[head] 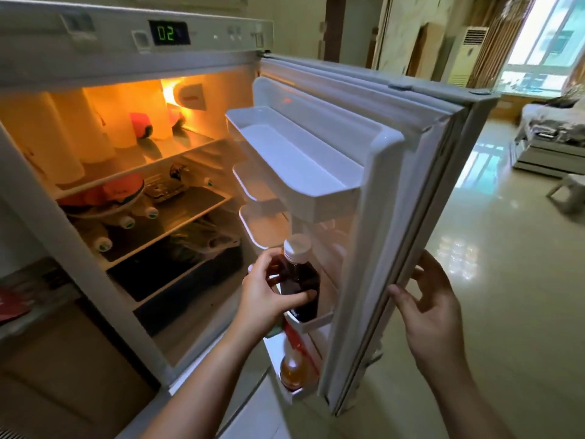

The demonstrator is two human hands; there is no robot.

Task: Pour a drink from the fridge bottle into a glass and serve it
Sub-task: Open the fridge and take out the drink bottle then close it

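The fridge stands open, its door [411,172] swung out to the right. A bottle of dark drink with a white cap [299,274] stands in a lower door shelf [319,321]. My left hand [269,293] is wrapped around the bottle's shoulder, thumb across its front. My right hand [430,305] holds the outer edge of the door, fingers curled on the seal. No glass is in view.
Below, another door shelf holds a bottle of amber drink [292,369]. The upper door shelves [294,153] hold nothing. Inside shelves carry white jugs [95,128], small bottles [126,221] and a dark drawer [177,274]. Shiny tiled floor [493,280] lies right of the door.
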